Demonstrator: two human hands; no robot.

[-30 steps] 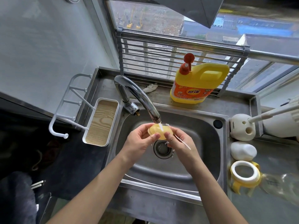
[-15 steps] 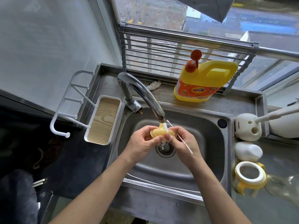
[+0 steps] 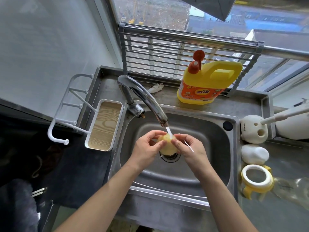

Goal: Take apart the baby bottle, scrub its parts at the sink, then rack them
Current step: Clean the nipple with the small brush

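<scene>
Over the drain of the steel sink (image 3: 215,166), both hands hold a soft yellowish bottle teat (image 3: 167,145) under the water running from the tap (image 3: 143,99). My left hand (image 3: 147,148) grips the teat from the left. On its right side my right hand (image 3: 189,148) pinches it, and a thin white stick (image 3: 189,147) lies across that hand's fingers. On the counter to the right lie the bottle's yellow-and-white collar ring (image 3: 256,180) and a white cap (image 3: 254,154). The clear bottle body (image 3: 294,186) lies blurred at the right edge.
A yellow detergent jug (image 3: 209,82) with a red pump stands behind the sink before a metal rack (image 3: 184,51). At the left are a white peg drying rack (image 3: 66,106) and its wood-lined tray (image 3: 104,126). A white brush holder (image 3: 252,128) stands at the right.
The teat has been turned in my hands under the stream, from its flat base facing up to its side. The view has shifted slightly; the hands stay over the drain.
</scene>
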